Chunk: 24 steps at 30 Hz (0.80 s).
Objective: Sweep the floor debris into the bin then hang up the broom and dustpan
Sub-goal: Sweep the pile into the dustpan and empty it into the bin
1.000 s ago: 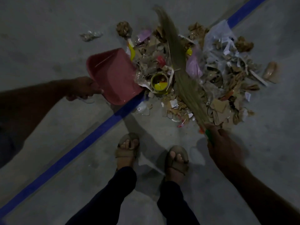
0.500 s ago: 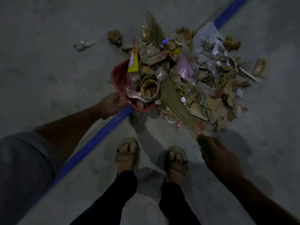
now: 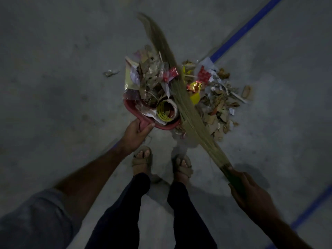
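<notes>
The red plastic dustpan (image 3: 143, 112) is heaped with paper scraps, wrappers and a yellow tape roll (image 3: 167, 111); if it tips while lifted, I judge the load will slide off the open front edge back onto the grey concrete floor (image 3: 53, 69). The left hand (image 3: 137, 131) grips its short handle, fingers curled round it. The right hand (image 3: 251, 193) clasps the green handle of the straw grass broom (image 3: 181, 97), whose bristles lie across the dustpan's right edge and the remaining debris pile (image 3: 219, 105) just beside it.

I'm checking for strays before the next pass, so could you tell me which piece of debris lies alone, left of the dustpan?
The small crumpled clear wrapper, alone on bare floor left of the loaded red dustpan; the remaining debris pile lies right of it.
</notes>
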Each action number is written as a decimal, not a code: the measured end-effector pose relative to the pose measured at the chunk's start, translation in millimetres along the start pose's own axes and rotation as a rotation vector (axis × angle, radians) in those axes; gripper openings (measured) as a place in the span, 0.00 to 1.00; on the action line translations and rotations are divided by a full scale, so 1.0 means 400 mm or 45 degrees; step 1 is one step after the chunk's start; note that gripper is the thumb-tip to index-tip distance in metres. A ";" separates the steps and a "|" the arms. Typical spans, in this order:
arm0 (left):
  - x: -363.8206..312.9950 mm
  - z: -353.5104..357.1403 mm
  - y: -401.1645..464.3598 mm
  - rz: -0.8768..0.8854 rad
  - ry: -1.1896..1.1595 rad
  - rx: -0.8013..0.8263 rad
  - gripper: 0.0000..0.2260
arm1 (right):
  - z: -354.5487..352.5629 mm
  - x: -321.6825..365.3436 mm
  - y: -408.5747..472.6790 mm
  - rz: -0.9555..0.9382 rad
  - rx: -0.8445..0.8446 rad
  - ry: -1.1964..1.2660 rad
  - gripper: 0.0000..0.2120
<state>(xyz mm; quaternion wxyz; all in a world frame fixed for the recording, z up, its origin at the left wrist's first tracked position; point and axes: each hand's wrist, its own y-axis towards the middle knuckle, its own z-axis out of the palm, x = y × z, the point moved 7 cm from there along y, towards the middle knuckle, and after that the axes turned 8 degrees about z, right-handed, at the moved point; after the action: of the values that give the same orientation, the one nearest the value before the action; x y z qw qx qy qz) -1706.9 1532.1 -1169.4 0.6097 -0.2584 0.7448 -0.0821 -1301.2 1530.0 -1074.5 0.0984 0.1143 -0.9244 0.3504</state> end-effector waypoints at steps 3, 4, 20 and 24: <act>-0.175 -0.003 -0.105 0.014 -0.052 -0.057 0.08 | -0.125 0.041 -0.136 -0.031 -0.099 0.053 0.28; -0.234 -0.004 -0.141 0.014 -0.077 -0.078 0.09 | -0.159 0.054 -0.180 -0.046 -0.131 0.070 0.29; -0.815 -0.051 -0.594 0.227 -0.126 -0.242 0.17 | -0.458 0.141 -0.713 -0.161 -0.455 0.225 0.36; -0.869 -0.078 -0.660 0.272 -0.124 -0.201 0.14 | -0.443 0.158 -0.815 -0.164 -0.540 0.240 0.39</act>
<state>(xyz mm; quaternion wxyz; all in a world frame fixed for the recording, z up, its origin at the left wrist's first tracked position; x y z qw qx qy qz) -1618.6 1469.5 -745.4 0.6282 -0.2285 0.7417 0.0550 -1252.1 1402.4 -723.8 0.2283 0.1168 -0.9548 0.1505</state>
